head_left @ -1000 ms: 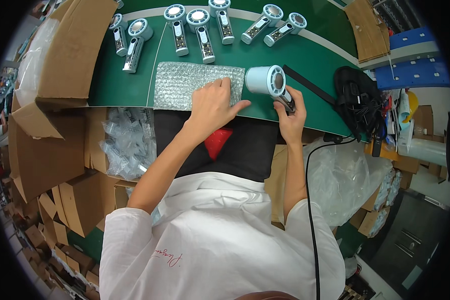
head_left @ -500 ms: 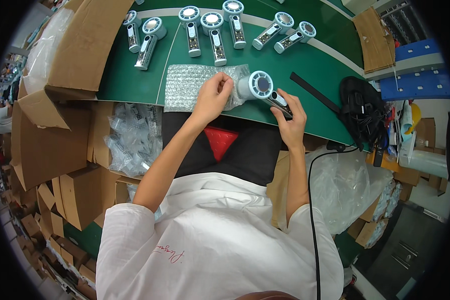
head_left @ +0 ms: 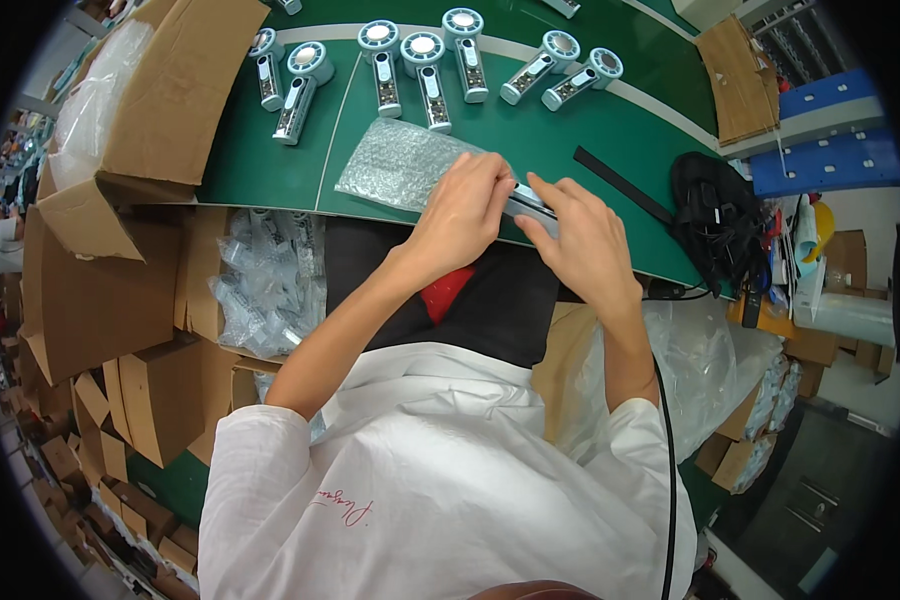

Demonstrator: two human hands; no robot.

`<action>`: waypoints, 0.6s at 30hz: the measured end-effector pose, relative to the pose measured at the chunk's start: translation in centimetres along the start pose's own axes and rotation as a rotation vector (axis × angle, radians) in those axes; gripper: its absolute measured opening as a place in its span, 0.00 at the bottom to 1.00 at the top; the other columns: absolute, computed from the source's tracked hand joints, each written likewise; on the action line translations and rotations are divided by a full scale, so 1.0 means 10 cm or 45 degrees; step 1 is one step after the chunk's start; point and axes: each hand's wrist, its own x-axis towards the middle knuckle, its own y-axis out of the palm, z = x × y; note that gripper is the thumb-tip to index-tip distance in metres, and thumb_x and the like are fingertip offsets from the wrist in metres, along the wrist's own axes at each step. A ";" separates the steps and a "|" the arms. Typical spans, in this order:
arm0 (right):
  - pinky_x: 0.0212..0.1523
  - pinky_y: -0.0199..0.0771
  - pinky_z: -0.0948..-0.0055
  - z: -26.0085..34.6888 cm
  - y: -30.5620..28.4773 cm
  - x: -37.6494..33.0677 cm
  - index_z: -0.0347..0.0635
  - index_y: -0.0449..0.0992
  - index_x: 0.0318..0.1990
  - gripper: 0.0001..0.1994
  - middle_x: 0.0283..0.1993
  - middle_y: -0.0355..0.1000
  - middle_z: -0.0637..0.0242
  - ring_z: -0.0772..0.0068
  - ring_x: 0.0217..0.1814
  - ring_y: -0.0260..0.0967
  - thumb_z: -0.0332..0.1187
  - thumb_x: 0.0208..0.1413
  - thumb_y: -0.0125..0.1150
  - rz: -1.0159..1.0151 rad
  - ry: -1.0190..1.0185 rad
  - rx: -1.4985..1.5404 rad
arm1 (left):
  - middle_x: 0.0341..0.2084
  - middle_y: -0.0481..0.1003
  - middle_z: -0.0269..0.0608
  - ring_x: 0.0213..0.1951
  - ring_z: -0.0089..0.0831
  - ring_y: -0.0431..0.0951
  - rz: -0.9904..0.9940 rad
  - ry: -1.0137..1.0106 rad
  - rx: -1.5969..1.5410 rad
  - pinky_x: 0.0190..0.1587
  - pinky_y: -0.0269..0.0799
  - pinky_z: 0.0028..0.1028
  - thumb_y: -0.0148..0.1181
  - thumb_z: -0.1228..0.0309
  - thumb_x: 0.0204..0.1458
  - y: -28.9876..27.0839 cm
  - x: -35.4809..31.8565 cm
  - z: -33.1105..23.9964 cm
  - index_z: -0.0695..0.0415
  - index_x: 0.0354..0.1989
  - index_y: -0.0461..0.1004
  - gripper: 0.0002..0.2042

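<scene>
A clear bubble-wrap bag [head_left: 395, 165] lies tilted at the near edge of the green table. My left hand [head_left: 465, 205] is closed over its right end, with thumb and fingers pinched together. From beside those fingers sticks out the pale handle of a handheld fan [head_left: 535, 206]. My right hand [head_left: 585, 240] grips that handle between thumb and fingers. The fan's round head is hidden by my left hand and the bag. Farther back, several light-blue handheld fans [head_left: 422, 48] lie on the table with their round heads pointing away.
An open cardboard box [head_left: 170, 110] with clear plastic stands at the left. Below the table edge, another box holds several bagged items [head_left: 265, 275]. On the right lie a black bag [head_left: 715, 215] with a strap and cables, and a cardboard piece [head_left: 738, 80] behind it.
The fan head has moved left, out of sight under my left hand and the bag. My left hand shifted right and the right hand turned; the bag tilted.
</scene>
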 end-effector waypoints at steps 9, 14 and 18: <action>0.22 0.64 0.75 -0.11 0.33 -0.44 0.37 0.75 0.56 0.19 0.33 0.73 0.63 0.78 0.22 0.62 0.31 0.57 0.63 -0.145 0.566 1.055 | 0.29 0.67 0.41 0.31 0.37 0.62 0.056 -0.021 0.127 0.38 0.62 0.32 0.54 0.82 0.53 0.05 -0.29 -0.40 0.59 0.33 0.67 0.04; 0.16 0.56 0.84 0.00 0.45 -0.62 0.39 0.72 0.59 0.19 0.37 0.73 0.63 0.84 0.20 0.55 0.34 0.62 0.59 -0.456 0.764 1.495 | 0.30 0.66 0.40 0.32 0.36 0.61 0.055 0.066 0.168 0.38 0.61 0.31 0.55 0.83 0.52 0.04 -0.42 -0.57 0.59 0.33 0.68 0.05; 0.16 0.56 0.86 -0.03 0.46 -0.74 0.38 0.68 0.62 0.21 0.39 0.74 0.61 0.84 0.21 0.58 0.35 0.64 0.57 -0.505 0.759 1.842 | 0.30 0.66 0.39 0.32 0.35 0.61 0.083 0.037 0.065 0.38 0.60 0.30 0.56 0.82 0.52 0.03 -0.61 -0.57 0.59 0.33 0.68 0.05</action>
